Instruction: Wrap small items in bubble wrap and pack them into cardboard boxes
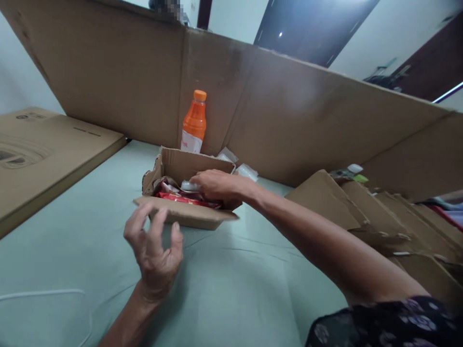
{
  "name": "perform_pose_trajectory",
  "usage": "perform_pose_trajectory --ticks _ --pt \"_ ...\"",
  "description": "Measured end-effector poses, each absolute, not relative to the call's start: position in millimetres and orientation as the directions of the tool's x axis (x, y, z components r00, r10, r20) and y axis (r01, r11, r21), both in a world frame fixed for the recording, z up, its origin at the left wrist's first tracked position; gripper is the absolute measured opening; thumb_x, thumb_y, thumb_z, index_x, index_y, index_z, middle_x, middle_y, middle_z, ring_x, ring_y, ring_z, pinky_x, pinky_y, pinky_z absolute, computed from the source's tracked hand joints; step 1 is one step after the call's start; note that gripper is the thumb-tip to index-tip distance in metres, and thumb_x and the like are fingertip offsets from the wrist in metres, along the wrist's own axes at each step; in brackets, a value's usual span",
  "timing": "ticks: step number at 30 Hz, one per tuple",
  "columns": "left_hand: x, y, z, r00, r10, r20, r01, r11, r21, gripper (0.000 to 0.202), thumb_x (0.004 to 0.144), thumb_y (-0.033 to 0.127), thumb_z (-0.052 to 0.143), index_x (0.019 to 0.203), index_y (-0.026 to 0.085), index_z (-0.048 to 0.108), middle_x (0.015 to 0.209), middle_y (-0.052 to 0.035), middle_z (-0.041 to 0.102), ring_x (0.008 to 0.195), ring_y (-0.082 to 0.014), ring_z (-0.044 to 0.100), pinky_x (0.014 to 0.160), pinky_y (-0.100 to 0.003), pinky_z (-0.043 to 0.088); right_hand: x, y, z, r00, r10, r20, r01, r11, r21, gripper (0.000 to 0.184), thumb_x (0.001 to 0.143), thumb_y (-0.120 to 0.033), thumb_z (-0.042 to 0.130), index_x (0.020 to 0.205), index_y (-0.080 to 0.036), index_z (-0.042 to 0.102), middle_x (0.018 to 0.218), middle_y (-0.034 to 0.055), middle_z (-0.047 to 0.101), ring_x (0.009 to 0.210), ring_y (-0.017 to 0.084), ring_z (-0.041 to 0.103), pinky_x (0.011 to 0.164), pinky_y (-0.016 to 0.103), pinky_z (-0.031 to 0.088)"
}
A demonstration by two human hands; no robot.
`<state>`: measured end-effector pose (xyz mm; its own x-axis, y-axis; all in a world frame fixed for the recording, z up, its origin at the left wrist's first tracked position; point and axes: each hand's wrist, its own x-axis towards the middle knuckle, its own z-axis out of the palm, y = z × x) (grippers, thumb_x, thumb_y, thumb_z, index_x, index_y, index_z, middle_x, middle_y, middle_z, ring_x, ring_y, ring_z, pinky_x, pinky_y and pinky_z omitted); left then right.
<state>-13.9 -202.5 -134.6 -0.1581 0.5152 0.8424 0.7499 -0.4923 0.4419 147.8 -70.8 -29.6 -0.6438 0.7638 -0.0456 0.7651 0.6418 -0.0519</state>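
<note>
An open cardboard box sits on the pale green cloth, its front flap folded outward. Red shiny packets lie inside it. My right hand reaches into the box from the right, its fingers closed at a small white packet; some of the fingers are hidden. My left hand is raised just in front of the box's left front corner, fingers curled but apart, holding nothing. Whether its fingertips touch the flap I cannot tell.
Behind the box stands an orange bottle, near clear plastic packets. A tall cardboard panel closes off the back. A large flat carton lies left, several cardboard boxes right. A white cable runs at front left.
</note>
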Motion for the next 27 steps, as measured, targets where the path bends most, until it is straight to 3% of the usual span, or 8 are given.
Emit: perform_pose_trajectory --ticks 3,6,8,12,14,19,24,27 --pt "-15.4 -205.7 -142.1 -0.314 0.494 0.811 0.646 -0.515 0.563 0.083 0.080 0.014 0.071 0.155 0.023 0.035 0.157 -0.0169 0.036 0.148 -0.0357 0.035 0.118 -0.055 0.035 196.6 -110.3 -14.0 -0.531 0.790 0.306 0.776 0.599 -0.198 0.025 0.091 -0.011 0.060 0.108 -0.020 0.075 0.122 0.0088 0.074 0.113 0.023 0.069 0.098 0.037 0.054" --pt "-18.6 -202.4 -154.6 -0.457 0.674 0.581 0.395 -0.432 0.811 0.082 0.084 0.020 0.069 0.157 0.023 0.032 0.159 -0.0168 0.037 0.149 -0.0325 0.037 0.120 -0.051 0.035 243.1 -158.0 -28.6 -0.114 0.760 0.640 0.785 0.464 -0.411 0.020 0.095 -0.022 0.057 0.106 -0.021 0.074 0.122 0.0084 0.072 0.118 0.023 0.066 0.102 0.042 0.052" --pt "-23.7 -195.0 -162.2 -0.510 0.765 0.393 0.251 -0.305 0.919 0.081 0.084 0.024 0.068 0.156 0.021 0.033 0.159 -0.0181 0.039 0.148 -0.0304 0.039 0.121 -0.049 0.034 257.1 -180.8 -58.3 0.047 0.812 0.581 0.731 0.369 -0.574 0.024 0.093 -0.029 0.060 0.112 -0.022 0.071 0.119 0.0090 0.073 0.110 0.024 0.068 0.093 0.041 0.056" --pt "-38.0 -168.1 -169.4 -0.521 0.821 0.234 0.114 -0.204 0.972 0.082 0.074 0.025 0.073 0.150 0.021 0.041 0.157 -0.0161 0.045 0.147 -0.0304 0.041 0.120 -0.047 0.034 230.5 -185.5 -123.9 -0.062 0.965 0.256 0.618 0.238 -0.749 0.064 0.079 -0.039 0.073 0.138 -0.019 0.057 0.136 0.0145 0.065 0.114 0.028 0.065 0.089 0.042 0.056" --pt "-39.4 -154.3 -168.4 -0.473 0.858 0.199 0.027 -0.211 0.977 0.075 0.071 0.025 0.071 0.142 0.020 0.049 0.147 -0.0140 0.055 0.139 -0.0298 0.050 0.118 -0.045 0.038 210.8 -173.4 -139.5 -0.074 0.979 0.192 0.569 0.200 -0.798 0.065 0.080 -0.037 0.069 0.140 -0.018 0.054 0.133 0.0137 0.066 0.106 0.025 0.066 0.087 0.040 0.055" --pt "-2.2 -168.1 -163.5 -0.377 0.903 0.207 0.014 -0.218 0.976 0.063 0.071 0.028 0.071 0.132 0.016 0.058 0.126 -0.0119 0.068 0.117 -0.0275 0.064 0.108 -0.044 0.048 231.3 -180.9 -141.7 0.086 0.986 0.141 0.514 0.077 -0.854 0.048 0.079 -0.037 0.063 0.122 -0.014 0.063 0.105 0.0094 0.074 0.075 0.019 0.064 0.072 0.033 0.054" --pt "44.0 -247.2 -176.5 -0.118 0.948 0.296 0.153 -0.277 0.948 0.057 0.083 0.022 0.063 0.140 0.021 0.054 0.132 -0.0117 0.066 0.118 -0.0251 0.064 0.106 -0.040 0.050 304.6 -259.4 -152.9 0.318 0.935 0.159 0.461 -0.006 -0.887 0.049 0.076 -0.050 0.069 0.111 -0.016 0.066 0.108 0.0125 0.074 0.084 0.025 0.068 0.069 0.035 0.055" --pt "24.3 -283.9 -190.8 -0.046 0.920 0.389 0.247 -0.366 0.897 0.050 0.088 0.023 0.062 0.138 0.026 0.056 0.133 -0.0092 0.064 0.114 -0.0233 0.065 0.101 -0.039 0.053 308.8 -288.4 -158.8 0.300 0.947 0.114 0.503 -0.056 -0.863 0.042 0.078 -0.054 0.071 0.098 -0.017 0.069 0.099 0.0123 0.075 0.090 0.028 0.068 0.073 0.037 0.055"
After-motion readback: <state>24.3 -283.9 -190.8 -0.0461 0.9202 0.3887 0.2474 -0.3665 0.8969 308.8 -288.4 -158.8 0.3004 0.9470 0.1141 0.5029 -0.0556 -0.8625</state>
